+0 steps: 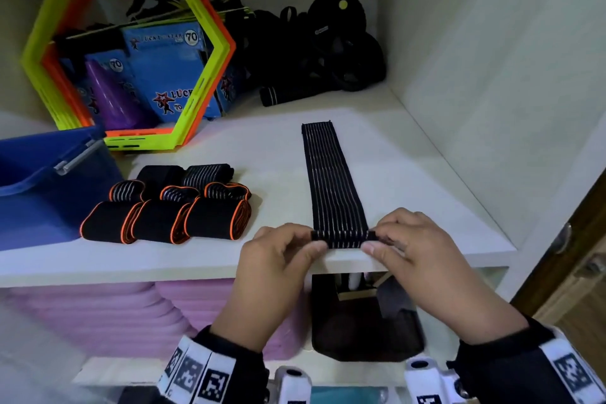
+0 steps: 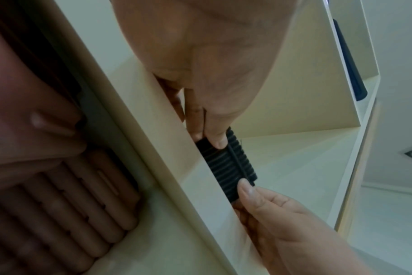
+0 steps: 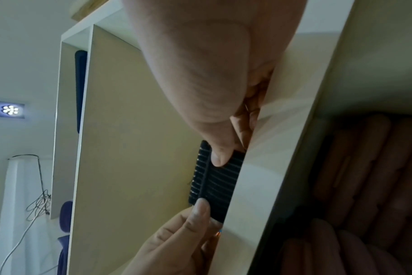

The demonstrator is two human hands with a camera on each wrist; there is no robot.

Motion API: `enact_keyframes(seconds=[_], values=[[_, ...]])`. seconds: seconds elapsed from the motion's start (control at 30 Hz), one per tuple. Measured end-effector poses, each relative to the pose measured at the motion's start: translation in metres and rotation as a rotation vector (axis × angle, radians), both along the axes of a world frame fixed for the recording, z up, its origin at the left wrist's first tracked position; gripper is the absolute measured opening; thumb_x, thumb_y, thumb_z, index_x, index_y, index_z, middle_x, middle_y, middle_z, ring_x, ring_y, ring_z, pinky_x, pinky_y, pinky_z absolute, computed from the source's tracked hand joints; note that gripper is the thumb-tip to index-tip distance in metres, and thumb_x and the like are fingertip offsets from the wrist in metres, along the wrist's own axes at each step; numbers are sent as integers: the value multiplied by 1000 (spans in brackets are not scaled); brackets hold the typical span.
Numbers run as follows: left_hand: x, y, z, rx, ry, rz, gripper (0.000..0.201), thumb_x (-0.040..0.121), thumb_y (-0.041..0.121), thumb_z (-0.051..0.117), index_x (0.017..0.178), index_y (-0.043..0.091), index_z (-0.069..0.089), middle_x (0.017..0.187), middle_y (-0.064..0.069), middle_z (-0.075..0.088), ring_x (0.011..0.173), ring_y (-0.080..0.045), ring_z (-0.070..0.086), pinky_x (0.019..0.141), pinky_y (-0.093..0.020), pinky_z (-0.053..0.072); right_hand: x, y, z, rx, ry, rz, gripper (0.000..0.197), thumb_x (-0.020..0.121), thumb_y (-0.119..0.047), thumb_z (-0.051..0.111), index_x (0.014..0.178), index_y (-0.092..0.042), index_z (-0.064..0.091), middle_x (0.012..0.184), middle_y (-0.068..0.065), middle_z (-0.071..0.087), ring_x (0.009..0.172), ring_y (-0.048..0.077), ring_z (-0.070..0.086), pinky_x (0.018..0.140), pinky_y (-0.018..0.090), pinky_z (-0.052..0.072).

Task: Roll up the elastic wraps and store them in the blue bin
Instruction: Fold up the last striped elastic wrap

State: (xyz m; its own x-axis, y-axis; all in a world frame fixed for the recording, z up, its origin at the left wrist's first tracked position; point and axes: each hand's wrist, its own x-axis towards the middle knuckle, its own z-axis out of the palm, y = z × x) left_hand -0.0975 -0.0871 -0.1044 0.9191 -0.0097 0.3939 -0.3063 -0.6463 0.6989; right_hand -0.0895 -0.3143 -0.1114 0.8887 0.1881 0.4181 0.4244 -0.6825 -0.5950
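Observation:
A black elastic wrap [image 1: 331, 180] with thin white stripes lies stretched out on the white shelf [image 1: 410, 174], running from the back toward the front edge. Its near end is folded into a small roll at the shelf's edge. My left hand [image 1: 288, 249] pinches the roll's left end and my right hand [image 1: 403, 239] pinches its right end. Both wrist views show thumbs pressed on the ribbed black roll [image 2: 226, 163] [image 3: 219, 182]. The blue bin [image 1: 39, 180] stands open at the far left. Several rolled wraps [image 1: 164, 207], some orange-edged, lie beside the bin.
Yellow-green and orange hexagon rings [image 1: 131, 52] lean at the back left, framing blue boxes [image 1: 167, 72]. Black gear [image 1: 328, 43] is piled at the back. Pink foam mats [image 1: 131, 311] and a black holder [image 1: 364, 321] fill the lower shelf. A wooden door [image 1: 577, 272] is on the right.

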Motion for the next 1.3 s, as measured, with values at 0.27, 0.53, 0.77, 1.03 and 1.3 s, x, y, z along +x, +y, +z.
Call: enact_keyframes(seconds=[0.27,0.53,0.77,1.03,1.3], values=[[2,-13,9,-119,19,132,11,85,30,78,78,27,70,64,13,68,65,1,65,59,-9,44,2,12,4,55,55,-106,48,90,-51,57,54,-19,53,56,-3,56,67,9,54,64,31,43],[5,-6,9,198,-130,55,12,80,31,79,71,27,73,70,11,65,73,-13,59,72,-24,46,-4,20,5,42,24,-219,21,82,-43,71,73,-29,59,70,-11,56,76,10,55,73,37,49],[8,-2,3,327,-194,-94,20,90,39,62,94,26,77,96,14,71,87,-14,63,85,-27,47,-6,15,3,-46,6,-56,36,86,-61,52,102,-35,70,100,-19,57,95,6,57,87,42,49],[11,15,-1,249,-76,-174,36,76,45,77,110,33,74,102,25,63,102,-7,57,89,-28,50,-1,-2,4,-61,26,59,26,86,-37,70,112,-30,73,107,-23,56,99,5,55,91,34,47],[17,6,8,85,87,-113,27,95,33,63,70,25,63,77,7,59,76,-8,55,68,-26,41,5,15,7,34,7,-89,30,96,-40,56,67,-34,53,69,-10,54,65,4,51,62,26,36]])
